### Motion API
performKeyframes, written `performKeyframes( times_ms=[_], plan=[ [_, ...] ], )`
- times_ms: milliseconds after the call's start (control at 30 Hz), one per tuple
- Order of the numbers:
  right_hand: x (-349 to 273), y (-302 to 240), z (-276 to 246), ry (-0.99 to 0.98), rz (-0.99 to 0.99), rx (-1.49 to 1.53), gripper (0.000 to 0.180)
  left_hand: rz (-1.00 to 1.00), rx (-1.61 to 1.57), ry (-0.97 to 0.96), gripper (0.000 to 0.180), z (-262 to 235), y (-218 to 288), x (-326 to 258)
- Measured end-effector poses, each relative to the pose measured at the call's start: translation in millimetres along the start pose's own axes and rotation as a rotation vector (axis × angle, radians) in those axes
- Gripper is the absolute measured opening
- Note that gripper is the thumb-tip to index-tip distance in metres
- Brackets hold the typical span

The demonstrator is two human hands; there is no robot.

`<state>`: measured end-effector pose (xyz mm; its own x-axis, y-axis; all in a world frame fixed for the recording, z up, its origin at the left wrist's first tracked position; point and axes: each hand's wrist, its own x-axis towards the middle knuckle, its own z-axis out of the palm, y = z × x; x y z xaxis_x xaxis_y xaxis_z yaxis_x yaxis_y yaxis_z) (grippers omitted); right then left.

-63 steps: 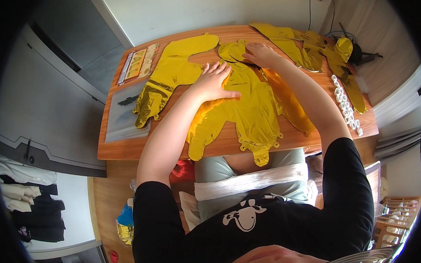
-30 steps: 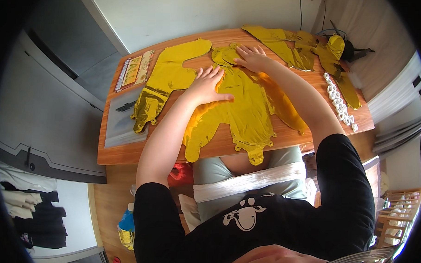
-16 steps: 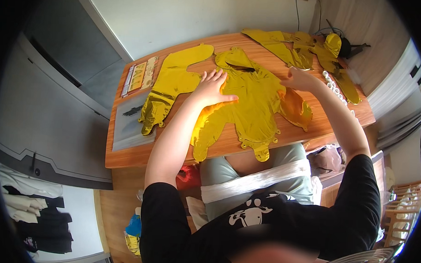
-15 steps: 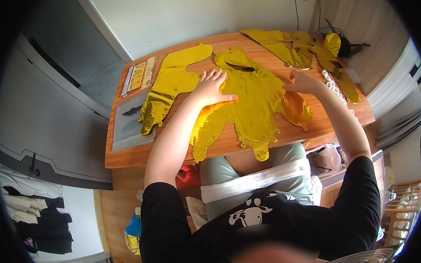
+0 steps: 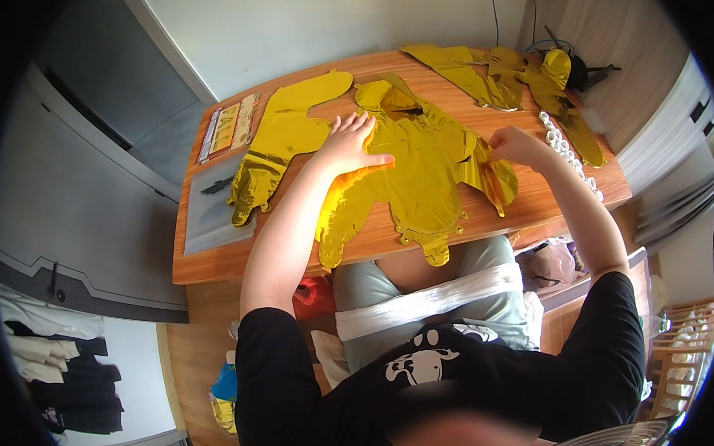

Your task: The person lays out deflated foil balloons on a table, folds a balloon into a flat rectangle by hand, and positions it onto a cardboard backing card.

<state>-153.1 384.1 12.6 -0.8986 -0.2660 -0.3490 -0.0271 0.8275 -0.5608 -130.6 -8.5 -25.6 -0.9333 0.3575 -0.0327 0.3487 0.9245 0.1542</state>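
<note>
A flat, uninflated gold foil balloon (image 5: 418,158) with several protruding lobes lies in front of me, its near end reaching the table's front edge. My left hand (image 5: 349,146) rests on its left side, fingers stretched and thumb spread, pressing the foil down. At the right side, my right hand (image 5: 522,147) is closed, its fingertips pinching the edge of the right lobe, which is creased and partly folded up. To the left of my left hand lies another flat gold foil balloon (image 5: 290,125), its lower end wrinkled.
More crumpled gold foil (image 5: 476,74) lies at the back right, near a black object (image 5: 589,74) with cables. White rings or small rolls (image 5: 560,144) line the wooden table's (image 5: 184,256) right side. Flat printed packs (image 5: 228,128) and a grey sheet (image 5: 212,210) sit at left.
My right fingers have come together on the right lobe's edge. That lobe has bent inward and up, showing a new fold. My left hand stays on the foil. The view has shifted slightly.
</note>
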Motion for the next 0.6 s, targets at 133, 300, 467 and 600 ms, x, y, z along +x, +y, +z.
performKeyframes(
  times_ms=[133, 300, 467, 600],
  plan=[
    [10, 9, -9, -0.188, 0.03, 0.617, 0.038, 0.021, -0.008, 0.015, 0.119, 1, 2, 4],
    [-17, -67, 17, -0.038, -0.049, 0.885, 0.042, 0.013, -0.006, 0.028, 0.121, 3, -4, 0],
    [-3, -90, 29, -0.453, -0.341, 0.525, 0.051, -0.003, -0.035, 0.037, 0.124, -1, 7, -1],
    [13, -89, 30, -0.421, -0.399, 0.415, 0.051, -0.011, 0.011, 0.033, 0.122, 0, 6, -1]
  ],
)
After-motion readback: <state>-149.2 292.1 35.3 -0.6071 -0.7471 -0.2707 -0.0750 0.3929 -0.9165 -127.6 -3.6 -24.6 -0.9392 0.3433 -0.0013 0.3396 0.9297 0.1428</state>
